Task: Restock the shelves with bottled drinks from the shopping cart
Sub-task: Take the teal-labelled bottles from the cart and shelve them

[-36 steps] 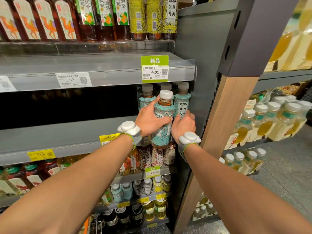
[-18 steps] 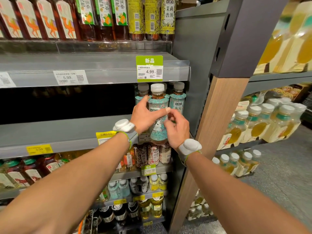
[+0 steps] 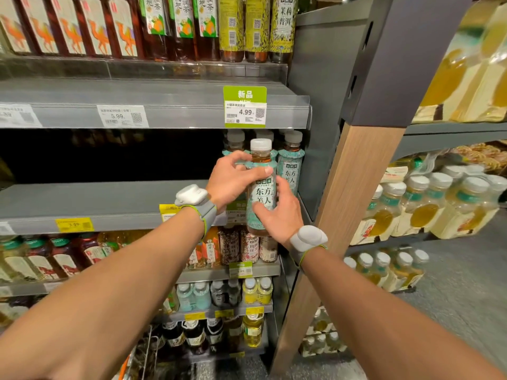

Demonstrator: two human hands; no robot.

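So: bottle [image 3: 262, 194] upright between left hand [image 3: 232, 180], right hand [image 3: 280, 213].

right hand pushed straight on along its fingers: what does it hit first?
The bottle that the right hand grips together with the left hand. Past it, probably the row of like bottles on the shelf; depth is unclear.
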